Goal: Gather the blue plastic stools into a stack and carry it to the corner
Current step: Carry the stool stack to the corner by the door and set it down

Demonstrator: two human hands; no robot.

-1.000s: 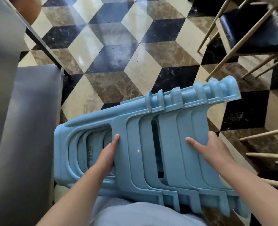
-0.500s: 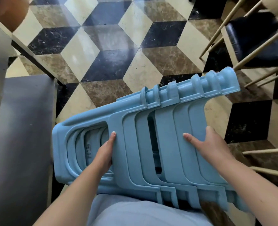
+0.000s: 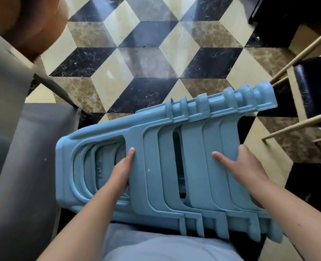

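Observation:
A stack of several nested blue plastic stools lies on its side in the air in front of my body, seats to the left and legs pointing right. My left hand grips a leg frame near the seat end, fingers curled through the opening. My right hand holds the legs further right, thumb on top and fingers wrapped under the edge. The stack's lower edge rests against my waist.
A grey table or counter runs along the left, close to the stack's seat end. A black-seated chair with thin wooden legs stands at the right, near the stools' feet. Patterned marble floor stretches ahead. A brown rounded object sits at top left.
The view has moved forward over the floor with the stack carried along. The chair at the right has slid closer to the stools' feet. Both hands keep the same grip.

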